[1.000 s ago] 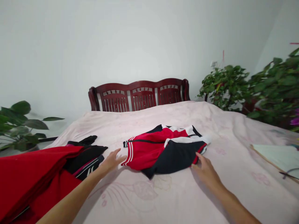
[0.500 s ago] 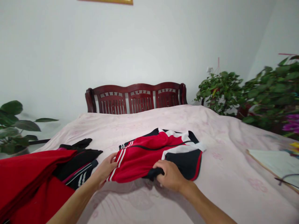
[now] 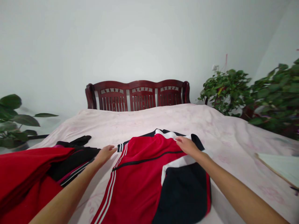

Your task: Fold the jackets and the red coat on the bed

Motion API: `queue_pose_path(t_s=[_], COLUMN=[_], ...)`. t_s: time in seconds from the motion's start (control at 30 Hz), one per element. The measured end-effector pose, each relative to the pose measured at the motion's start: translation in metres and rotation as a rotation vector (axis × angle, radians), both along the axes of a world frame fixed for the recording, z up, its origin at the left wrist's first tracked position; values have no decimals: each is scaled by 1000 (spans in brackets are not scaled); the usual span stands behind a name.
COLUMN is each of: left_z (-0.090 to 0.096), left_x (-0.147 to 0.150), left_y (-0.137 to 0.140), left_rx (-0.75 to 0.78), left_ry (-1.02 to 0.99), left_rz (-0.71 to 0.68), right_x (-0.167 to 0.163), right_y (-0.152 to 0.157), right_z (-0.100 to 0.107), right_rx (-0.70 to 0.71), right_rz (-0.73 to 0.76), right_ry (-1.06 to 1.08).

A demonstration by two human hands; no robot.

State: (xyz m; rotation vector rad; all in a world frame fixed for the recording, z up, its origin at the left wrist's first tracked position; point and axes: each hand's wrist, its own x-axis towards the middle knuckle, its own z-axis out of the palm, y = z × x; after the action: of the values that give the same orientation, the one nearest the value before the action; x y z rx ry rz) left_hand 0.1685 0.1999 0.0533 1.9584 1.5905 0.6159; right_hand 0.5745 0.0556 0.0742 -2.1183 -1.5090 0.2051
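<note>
Jacket in red, white and near-black lies spread on the bed, in the lower centre of the head view, its near part running out of the bottom edge of the frame. From where I stand, the state of the hands is as follows. Left hand: fingers loosely extended, just beside the striped cuff; nothing is seen held. Right hand: fingertips on the white collar area, towards the top of the jacket; I cannot tell whether they pinch the cloth or only rest on it.

Cautions, in my judgement. The cloth appears soft: if one side is drawn without the other, the dark sleeve at lower right could bunch or twist. A one-sided pull at the collar could skew the dark line across the red body. The red cloth and dark garments at lower left sit close to the left forearm; a wide sweep of that arm could drag them out of place.

Markings: no brand, label or writing can be read. White stripes trim the hem and cuff, without legible lettering.
</note>
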Motion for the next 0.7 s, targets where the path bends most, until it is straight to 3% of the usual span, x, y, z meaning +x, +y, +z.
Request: queue_pose_path(t_s=[0.07, 0.17, 0.27, 0.37, 0.53, 0.7], left_z=[-10, -22, -28, -25, -5, 35], left_x=[21, 41, 50, 52, 43, 18], left_y=[12, 22, 23, 18, 13, 38], left_rx=[26, 60, 112, 192, 373, 562], left_ry=[68, 184, 304, 413, 551, 613], left_rz=[-17, -39, -57, -83, -119, 14], right_x=[25, 50, 63, 70, 76, 87], right_y=[11, 15, 16, 19, 22, 28], right_z=[-4, -14, -27, -37, -33, -8], right_rx=[-38, -96, -207, -308, -354, -142], right_rz=[-120, -238, -365, -395, -296, -454], right_ry=[-149, -163, -157, -201, -303, -223])
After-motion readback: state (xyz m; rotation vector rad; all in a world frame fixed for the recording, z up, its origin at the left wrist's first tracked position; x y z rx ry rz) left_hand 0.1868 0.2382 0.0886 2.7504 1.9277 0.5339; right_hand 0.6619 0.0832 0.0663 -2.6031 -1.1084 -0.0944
